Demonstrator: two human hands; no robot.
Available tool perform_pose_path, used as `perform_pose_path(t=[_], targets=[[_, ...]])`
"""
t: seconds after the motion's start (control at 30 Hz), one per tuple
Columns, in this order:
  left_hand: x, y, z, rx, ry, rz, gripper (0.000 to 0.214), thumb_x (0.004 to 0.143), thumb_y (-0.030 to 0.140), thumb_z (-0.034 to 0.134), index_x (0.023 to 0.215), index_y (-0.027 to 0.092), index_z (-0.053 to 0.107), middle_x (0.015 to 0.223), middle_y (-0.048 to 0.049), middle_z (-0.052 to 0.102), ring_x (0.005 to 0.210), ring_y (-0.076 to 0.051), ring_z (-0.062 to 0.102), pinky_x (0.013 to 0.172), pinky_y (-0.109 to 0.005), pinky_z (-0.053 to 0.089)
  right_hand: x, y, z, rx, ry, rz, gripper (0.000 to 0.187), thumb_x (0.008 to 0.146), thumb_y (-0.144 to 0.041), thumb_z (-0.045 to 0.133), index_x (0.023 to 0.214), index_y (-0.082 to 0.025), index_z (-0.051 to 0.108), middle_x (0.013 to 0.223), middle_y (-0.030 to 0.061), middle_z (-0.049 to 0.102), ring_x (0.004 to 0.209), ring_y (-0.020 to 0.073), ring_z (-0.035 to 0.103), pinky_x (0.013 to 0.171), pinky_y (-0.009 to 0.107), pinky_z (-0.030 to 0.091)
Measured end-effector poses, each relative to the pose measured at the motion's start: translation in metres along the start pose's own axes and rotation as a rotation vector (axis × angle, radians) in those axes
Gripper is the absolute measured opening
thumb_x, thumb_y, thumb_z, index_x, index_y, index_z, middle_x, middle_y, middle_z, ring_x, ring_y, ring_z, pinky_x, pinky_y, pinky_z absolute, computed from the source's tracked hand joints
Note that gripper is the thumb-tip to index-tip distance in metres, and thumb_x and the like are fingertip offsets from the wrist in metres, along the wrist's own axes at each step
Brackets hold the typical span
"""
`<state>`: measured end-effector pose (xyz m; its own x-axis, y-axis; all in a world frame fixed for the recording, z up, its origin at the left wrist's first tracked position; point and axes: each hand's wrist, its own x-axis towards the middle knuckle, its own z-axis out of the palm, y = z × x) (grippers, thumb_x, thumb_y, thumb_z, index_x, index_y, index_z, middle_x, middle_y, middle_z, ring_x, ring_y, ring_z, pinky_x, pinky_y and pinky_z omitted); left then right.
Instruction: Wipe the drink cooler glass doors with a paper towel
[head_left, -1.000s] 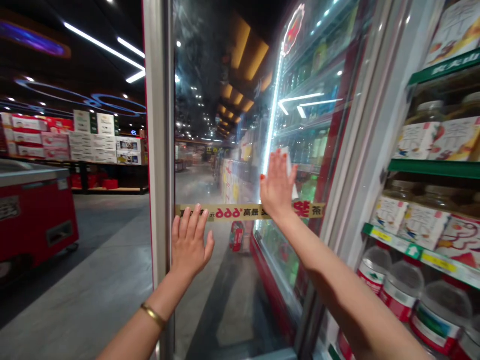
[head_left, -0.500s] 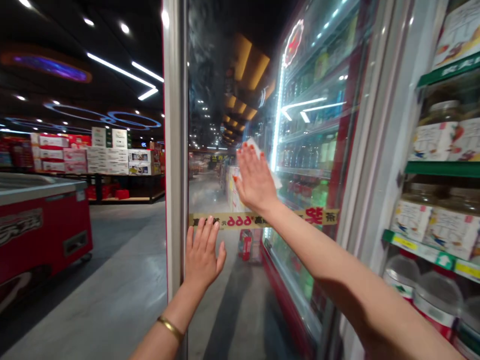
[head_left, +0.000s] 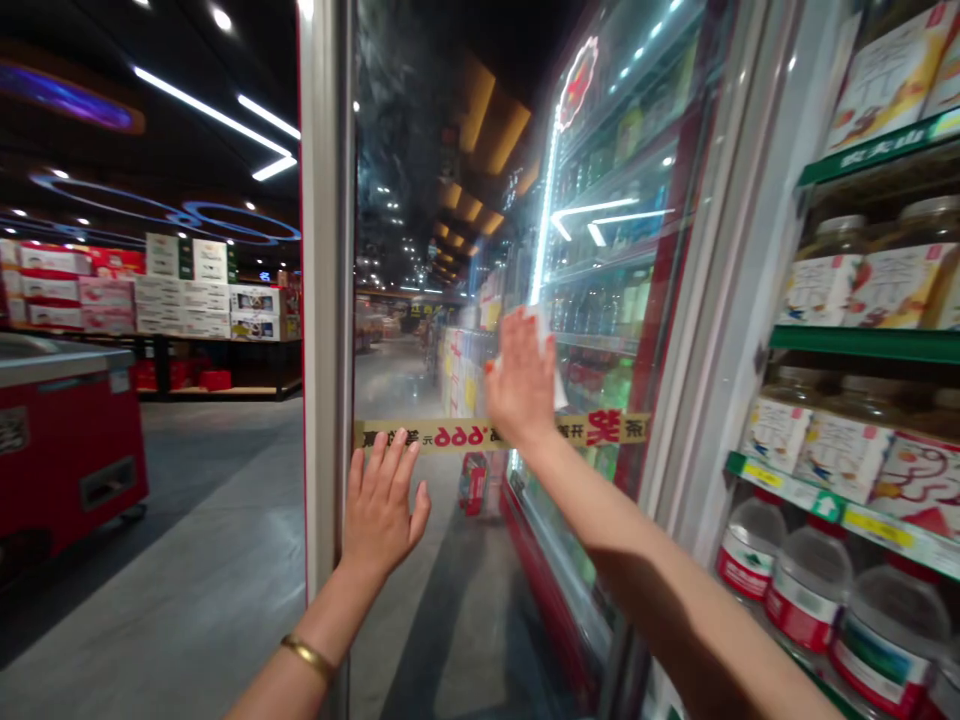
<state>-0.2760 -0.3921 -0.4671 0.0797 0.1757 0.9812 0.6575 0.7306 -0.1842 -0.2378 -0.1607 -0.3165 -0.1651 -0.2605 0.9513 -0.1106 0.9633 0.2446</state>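
Glass cooler door (head_left: pixel 420 200) has white cloth (head_left: pixel 546 345) under open right hand (head_left: pixel 521 382); left hand (head_left: pixel 382 505) spread.

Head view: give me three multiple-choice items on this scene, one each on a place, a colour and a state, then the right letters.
1. Where is the white cloth?
A. Under the right hand, against the glass door
B. On the floor
C. Wrapped round the left wrist

2. What colour is the bangle on the left wrist?
A. Blue
B. Red
C. Gold

3. What state is the left hand in?
A. Clenched in a fist
B. Open, with its fingers spread
C. Closed round a bottle

Answers:
1. A, because the cloth shows around the right hand's palm at the glass.
2. C, because the band on that wrist shines gold.
3. B, because the fingers stand apart and hold nothing.
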Motion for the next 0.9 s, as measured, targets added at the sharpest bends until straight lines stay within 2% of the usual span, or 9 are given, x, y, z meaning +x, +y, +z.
perform_pose_path(t=[0.13,0.23,0.3,0.4,0.47,0.53,0.63,0.83,0.9], targets=[[0.003,-0.001,-0.01,-0.002,0.005,0.018,0.083,0.097,0.02,0.07,0.172,0.017,0.035,0.168,-0.0178,0.054,0.172,-0.023,0.026,0.142,-0.049,0.02,-0.069,-0.035,0.0,0.072,-0.116,-0.394,0.064,0.11,-0.046,0.043,0.173,-0.034,0.038,0.175,-0.0045,0.049,0.163,0.015,0.045,0.133,0.027,0.04],[0.017,-0.003,-0.018,-0.013,-0.032,0.001,0.076,0.097,0.02,0.07,0.168,0.019,0.043,0.164,-0.0164,0.059,0.17,-0.025,0.033,0.14,-0.047,0.027,-0.1,0.021,-0.016,0.035,-0.061,-0.301,0.072,0.111,-0.035,0.042,0.179,-0.026,0.02,0.178,0.0082,0.043,0.168,0.0225,0.037,0.138,0.049,0.037],[0.038,-0.002,-0.017,-0.023,-0.043,0.027,0.074,0.099,0.022,0.069,0.168,0.02,0.043,0.164,-0.015,0.059,0.169,-0.026,0.034,0.139,-0.048,0.029,-0.092,0.062,-0.021,-0.037,0.038,-0.015,0.079,0.111,-0.027,0.037,0.179,-0.014,-0.001,0.185,0.0215,0.019,0.174,0.0326,0.015,0.136,0.072,0.029],[0.078,0.008,-0.005,-0.009,-0.055,0.097,0.073,0.103,0.029,0.066,0.171,0.022,0.04,0.172,-0.0117,0.051,0.171,-0.028,0.03,0.142,-0.052,0.019,-0.069,0.078,-0.015,-0.117,0.174,0.415,0.082,0.111,-0.028,0.032,0.177,-0.016,-0.015,0.185,0.0209,-0.011,0.174,0.0384,-0.003,0.132,0.083,0.023],[0.102,0.02,0.006,0.021,-0.056,0.143,0.073,0.105,0.033,0.064,0.172,0.025,0.038,0.175,-0.0079,0.046,0.172,-0.028,0.026,0.144,-0.054,0.008,-0.071,0.06,-0.008,-0.106,0.139,0.377,0.086,0.11,-0.03,0.035,0.177,-0.015,-0.017,0.185,0.0205,-0.011,0.174,0.0393,-0.001,0.134,0.08,0.021],[0.115,0.032,0.011,0.053,-0.047,0.182,0.074,0.106,0.036,0.062,0.174,0.027,0.034,0.176,-0.0054,0.042,0.173,-0.028,0.021,0.144,-0.055,-0.001,-0.093,0.039,-0.006,-0.069,0.025,0.133,0.09,0.108,-0.034,0.043,0.179,-0.02,-0.01,0.188,0.0153,0.004,0.174,0.036,0.011,0.139,0.069,0.024],[0.12,0.042,0.011,0.084,-0.042,0.199,0.077,0.107,0.036,0.061,0.176,0.028,0.028,0.177,-0.0049,0.039,0.173,-0.027,0.017,0.144,-0.055,-0.004,-0.137,0.045,-0.016,-0.043,-0.074,-0.101,0.087,0.106,-0.036,0.051,0.18,-0.034,0.005,0.185,0.0046,0.029,0.171,0.0295,0.029,0.142,0.06,0.025],[0.115,0.042,0.008,0.087,-0.048,0.191,0.077,0.107,0.037,0.06,0.176,0.028,0.028,0.178,-0.0045,0.037,0.174,-0.024,0.012,0.144,-0.052,-0.007,-0.106,0.122,-0.027,-0.167,0.235,0.527,0.076,0.114,-0.033,0.027,0.178,-0.024,-0.013,0.187,0.0193,0.009,0.175,0.0373,0.008,0.13,0.088,0.015],[0.116,0.041,0.01,0.089,-0.045,0.185,0.077,0.107,0.037,0.061,0.176,0.027,0.028,0.178,-0.005,0.037,0.174,-0.024,0.012,0.145,-0.052,-0.006,-0.09,0.104,-0.019,-0.128,0.206,0.446,0.081,0.113,-0.034,0.03,0.177,-0.02,-0.018,0.187,0.0202,0.004,0.175,0.0392,0.006,0.132,0.085,0.019]])
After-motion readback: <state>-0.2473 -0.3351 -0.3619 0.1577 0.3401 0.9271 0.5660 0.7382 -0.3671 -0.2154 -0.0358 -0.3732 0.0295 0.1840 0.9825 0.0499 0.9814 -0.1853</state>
